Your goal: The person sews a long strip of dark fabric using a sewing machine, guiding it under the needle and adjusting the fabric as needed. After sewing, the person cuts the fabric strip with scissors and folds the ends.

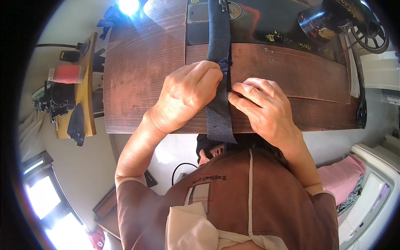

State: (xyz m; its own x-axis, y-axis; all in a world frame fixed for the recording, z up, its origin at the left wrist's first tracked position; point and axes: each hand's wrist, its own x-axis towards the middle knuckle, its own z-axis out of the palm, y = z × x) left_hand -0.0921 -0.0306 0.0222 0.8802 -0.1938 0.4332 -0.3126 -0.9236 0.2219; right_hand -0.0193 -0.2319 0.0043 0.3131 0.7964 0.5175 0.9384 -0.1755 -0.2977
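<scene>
A long dark grey-blue fabric strip [218, 118] runs over the wooden table, its near end hanging past the front edge. At the far end it lies under the metal presser foot [224, 6] of a black sewing machine [266, 25]. My left hand [183, 96] is closed, pinching the strip near a gathered dark spot on its right edge. My right hand [266, 110] has its fingers curled, thumb and fingertips pinching the strip's right edge a little nearer to me. The fingertips partly cover the cloth they hold.
The machine's handwheel [370, 39] stands at the far right of the wooden table [141, 79]. A bright lamp [128, 6] shines at the far left. On a side shelf [88, 112] are a red thread spool [66, 74] and dark cloth. Pink fabric [341, 177] lies at the lower right.
</scene>
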